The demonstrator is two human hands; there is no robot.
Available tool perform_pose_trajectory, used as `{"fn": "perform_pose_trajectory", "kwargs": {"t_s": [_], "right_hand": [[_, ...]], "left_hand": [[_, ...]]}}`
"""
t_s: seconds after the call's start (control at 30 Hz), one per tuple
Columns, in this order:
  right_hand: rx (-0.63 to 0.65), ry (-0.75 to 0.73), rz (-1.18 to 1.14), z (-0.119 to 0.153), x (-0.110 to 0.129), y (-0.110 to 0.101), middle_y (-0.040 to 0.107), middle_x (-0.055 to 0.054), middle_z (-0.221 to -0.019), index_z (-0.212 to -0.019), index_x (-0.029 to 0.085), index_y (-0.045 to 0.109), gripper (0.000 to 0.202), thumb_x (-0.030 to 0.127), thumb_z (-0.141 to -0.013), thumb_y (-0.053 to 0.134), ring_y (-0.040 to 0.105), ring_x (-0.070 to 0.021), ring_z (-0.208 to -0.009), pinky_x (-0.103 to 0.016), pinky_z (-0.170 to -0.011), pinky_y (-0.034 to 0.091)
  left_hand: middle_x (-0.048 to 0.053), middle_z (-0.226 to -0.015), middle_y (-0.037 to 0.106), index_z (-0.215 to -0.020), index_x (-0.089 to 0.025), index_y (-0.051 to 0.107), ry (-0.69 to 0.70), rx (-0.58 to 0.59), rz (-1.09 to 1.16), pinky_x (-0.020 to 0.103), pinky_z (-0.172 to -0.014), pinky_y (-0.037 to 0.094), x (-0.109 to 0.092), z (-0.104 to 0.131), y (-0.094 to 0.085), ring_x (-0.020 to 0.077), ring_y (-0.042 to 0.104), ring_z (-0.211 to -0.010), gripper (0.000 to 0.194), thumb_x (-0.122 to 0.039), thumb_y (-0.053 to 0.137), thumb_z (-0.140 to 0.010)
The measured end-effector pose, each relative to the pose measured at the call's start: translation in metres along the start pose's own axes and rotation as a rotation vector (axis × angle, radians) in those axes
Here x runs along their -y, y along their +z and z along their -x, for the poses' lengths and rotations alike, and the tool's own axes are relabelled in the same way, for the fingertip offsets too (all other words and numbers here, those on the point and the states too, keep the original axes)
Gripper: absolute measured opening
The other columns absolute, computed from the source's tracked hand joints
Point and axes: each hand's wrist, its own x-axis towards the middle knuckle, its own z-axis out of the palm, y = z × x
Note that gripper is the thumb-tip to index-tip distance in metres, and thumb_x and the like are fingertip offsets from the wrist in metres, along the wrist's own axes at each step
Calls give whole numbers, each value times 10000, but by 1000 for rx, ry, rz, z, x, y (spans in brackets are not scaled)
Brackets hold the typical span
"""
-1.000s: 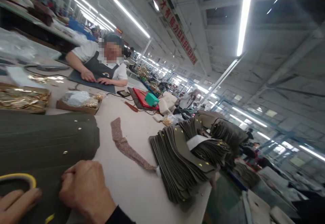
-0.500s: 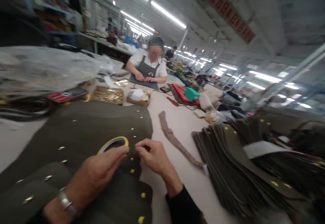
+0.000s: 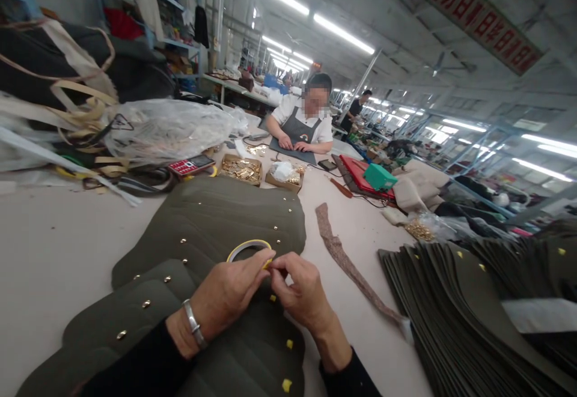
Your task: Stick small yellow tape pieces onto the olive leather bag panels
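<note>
The roll of yellow tape (image 3: 249, 243) is over the dark olive panels (image 3: 234, 217), near their right edge, its ring tilted and partly hidden by the left hand (image 3: 228, 289), whose fingers grasp it; the right hand (image 3: 302, 286) meets it from the other side, thumb and fingertips pinched together at a yellow bit of tape, though I cannot tell whether they grip it. Small yellow tape pieces (image 3: 289, 344) sit along the right margin of the panels, and metal fittings (image 3: 146, 304) dot the surface further left. The panels overlap, their curved edges stepping down toward the lower left. Beyond their right edge a lane of pale table (image 3: 333, 319) gives the right hand room, narrowed by a brown fabric strip (image 3: 345, 259) lying slantwise toward a thick stack of olive pieces (image 3: 451, 313). To the left, the tabletop runs wide beside the panels. Past their far edge stand two boxes of gold-coloured parts (image 3: 241, 183) side by side, with a heap of clear plastic (image 3: 166, 133) to their left. Across the table a co-worker in a grey apron (image 3: 295, 127) bends over a dark sheet (image 3: 293, 151), under long ceiling lights (image 3: 342, 33) and a red-lettered banner (image 3: 478, 12)
</note>
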Motion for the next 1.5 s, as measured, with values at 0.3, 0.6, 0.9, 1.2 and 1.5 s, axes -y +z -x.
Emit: {"fn": "perform_pose_trajectory", "kwargs": {"t_s": [0.3, 0.6, 0.9, 1.2, 1.5], "right_hand": [[-65, 316, -166, 0, 11, 6, 630, 1, -597, -682, 176, 647, 125, 159, -750, 543, 560, -118, -513, -231, -528, 467], [145, 938, -586, 9, -22, -1, 607, 18, -525, -710, 126, 654, 185, 309, -683, 655, 532, -80, -410, -183, -407, 451], [234, 698, -310, 21, -21, 4, 613, 15, -554, -740, 148, 680, 158, 263, -797, 587, 546, -105, -476, -197, -459, 429], [282, 379, 84, 13, -8, 14, 718, -29, -754, -713, 199, 674, 186, 101, -799, 540, 653, -165, -690, -255, -665, 464], [153, 391, -11, 14, -15, 3, 669, -6, -715, -851, 186, 646, 90, 197, -848, 557, 625, -143, -632, -241, -626, 475]], "left_hand": [[15, -790, 647, -919, -197, 584, -90, 107, -41, 242, -628, 471, -9, -4, -10, 146, 639, -722, 239, -196, 348, -963], [39, -836, 634, -914, -194, 577, -144, 301, -260, 338, -696, 421, -10, -9, -10, 214, 564, -800, 175, -157, 408, -936], [67, -907, 621, -920, -181, 578, -152, 428, -264, 377, -743, 410, -12, -12, -12, 221, 552, -811, 214, -77, 393, -893], [64, -907, 626, -912, -191, 582, -147, 423, -266, 374, -726, 413, -11, -11, -11, 241, 538, -850, 178, -104, 427, -894], [73, -901, 625, -915, -185, 578, -138, 415, -282, 387, -715, 415, -8, -11, -10, 245, 543, -831, 182, -108, 414, -897]]}}
